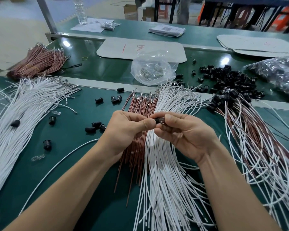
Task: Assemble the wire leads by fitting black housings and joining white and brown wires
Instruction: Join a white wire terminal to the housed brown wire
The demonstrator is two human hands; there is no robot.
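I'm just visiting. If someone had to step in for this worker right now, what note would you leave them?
Left hand: pinches the left end of the black housing; any wire it holds is hidden.
Right hand: pinches the same housing.
Stock: brown wires and white wires lie under the hands; loose housings are heaped at the back right.
Done: a pile of finished leads on the right.
Left: this lead, then the many wires without housings.

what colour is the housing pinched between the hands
Black: the housing shows best in the head view, the only one here.
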